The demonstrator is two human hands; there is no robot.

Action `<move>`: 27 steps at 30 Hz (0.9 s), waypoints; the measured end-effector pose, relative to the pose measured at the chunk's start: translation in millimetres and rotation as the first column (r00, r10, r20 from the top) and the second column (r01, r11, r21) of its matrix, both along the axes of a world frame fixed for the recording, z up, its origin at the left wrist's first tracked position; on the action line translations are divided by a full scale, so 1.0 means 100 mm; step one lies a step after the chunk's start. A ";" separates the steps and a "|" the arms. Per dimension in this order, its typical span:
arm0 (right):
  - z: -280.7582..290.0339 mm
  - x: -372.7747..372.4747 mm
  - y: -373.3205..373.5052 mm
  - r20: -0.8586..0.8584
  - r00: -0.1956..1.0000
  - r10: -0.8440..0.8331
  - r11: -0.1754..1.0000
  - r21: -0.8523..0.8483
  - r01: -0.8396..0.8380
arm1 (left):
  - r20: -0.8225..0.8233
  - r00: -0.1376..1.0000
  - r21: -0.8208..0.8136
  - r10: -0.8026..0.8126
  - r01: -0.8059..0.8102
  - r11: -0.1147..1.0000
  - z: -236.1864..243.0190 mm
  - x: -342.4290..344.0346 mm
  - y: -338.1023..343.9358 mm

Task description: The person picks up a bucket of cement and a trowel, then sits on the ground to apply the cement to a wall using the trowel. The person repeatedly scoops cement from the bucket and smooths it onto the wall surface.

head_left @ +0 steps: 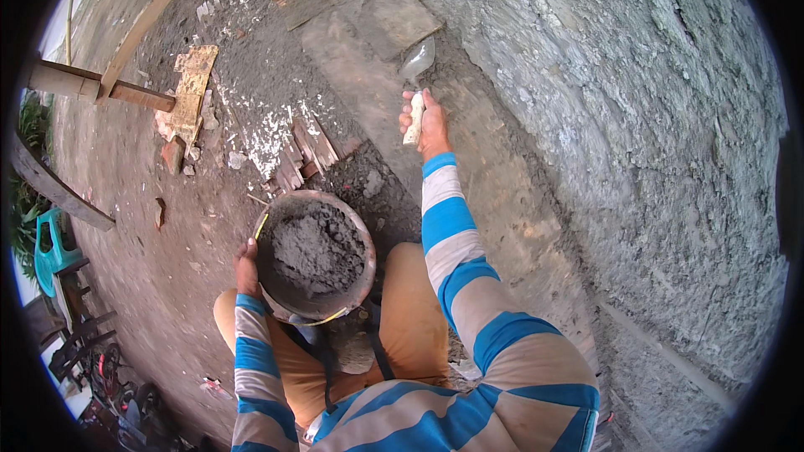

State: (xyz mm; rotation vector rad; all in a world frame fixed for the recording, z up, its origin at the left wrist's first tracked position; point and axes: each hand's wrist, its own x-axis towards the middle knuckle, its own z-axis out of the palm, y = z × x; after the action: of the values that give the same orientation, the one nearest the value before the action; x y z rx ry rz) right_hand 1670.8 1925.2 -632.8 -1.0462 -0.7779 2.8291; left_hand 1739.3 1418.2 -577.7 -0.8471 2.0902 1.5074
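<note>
My right hand (pixel 433 127) is stretched out ahead, its fingers wrapped round the pale handle of a trowel (pixel 418 59). The trowel's shiny blade points away from me, over the ledge at the base of the rough wall. Close to my knees, a round bucket (pixel 365 238) holds a heap of grey mortar (pixel 314 251). My left hand (pixel 245 268) grips the bucket's left rim; part of its fingers is hidden against the side.
A rough grey wall (pixel 636 117) rises along the right. Broken wood pieces (pixel 311 146) lie beyond the bucket. Farther left are a yellowish board (pixel 196 84), a brick piece (pixel 172 155) and wooden props (pixel 142 25). A turquoise plastic chair (pixel 52 255) stands at the far left.
</note>
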 end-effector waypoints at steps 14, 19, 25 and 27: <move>0.80 -0.34 -0.50 -0.043 0.990 -0.138 0.952 0.272 0.144 | 0.049 0.998 0.092 -0.026 0.021 0.996 0.17 0.01 0.10; 1.08 -0.35 -0.57 -0.137 0.987 -0.087 0.960 0.255 0.120 | 0.081 0.997 -0.105 -0.015 0.023 0.994 0.30 -0.23 0.04; 1.07 -0.21 -0.33 -0.075 0.993 -0.093 0.963 0.247 0.108 | -0.405 0.785 -0.229 -0.469 0.410 0.883 0.59 -1.22 2.04; 1.19 -0.16 -0.17 -0.185 0.970 0.160 0.883 0.465 -0.058 | -0.350 0.718 -0.187 -0.602 0.577 0.795 0.66 -1.65 2.93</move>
State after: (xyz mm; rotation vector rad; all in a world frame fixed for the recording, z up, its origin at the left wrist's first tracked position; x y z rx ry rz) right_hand 1654.7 1907.8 -514.0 -0.6241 -1.4210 2.5744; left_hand 1574.0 1711.1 -511.9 0.1632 2.3763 1.3121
